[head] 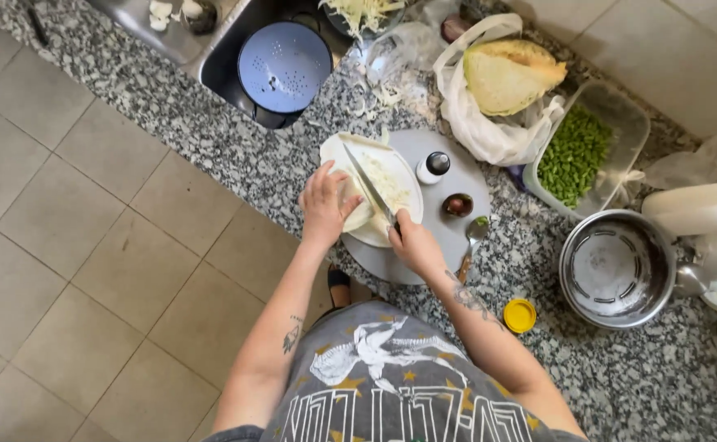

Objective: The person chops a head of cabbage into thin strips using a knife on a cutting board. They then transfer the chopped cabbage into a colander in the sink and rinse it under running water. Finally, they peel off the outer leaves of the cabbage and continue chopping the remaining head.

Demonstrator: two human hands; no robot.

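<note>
Cabbage piece (357,203) pale, on a white plate (403,217), plate resting on a round grey board (457,176) near the front edge of the speckled granite counter (211,139). Left hand (323,205) pressed on the cabbage's left end, fingers spread and curled over it, holding it down. Right hand (413,244) closed around the handle of a knife (368,190), blade slanting up-left across the cabbage, just right of the left hand's fingers. Cabbage thus under the left hand and ahead of the right hand, between both.

On the board right of the plate: small white bottle with dark cap (433,167), small dark bowl (457,205), spoon (473,237) at the board's right edge (handle partly hidden by the right forearm). Yellow lid (520,315) on the counter near the front edge, right of the forearm. Metal pot (616,268) toward the right edge, beside a white appliance (714,237). Clear container of chopped green beans (575,154) behind the pot. Cut cabbage half (510,75) in a white plastic bag (477,123) toward the back edge. Blue colander (284,65) in the sink (219,61) at the back left; shredded cabbage (365,12) in a dish at the top.
</note>
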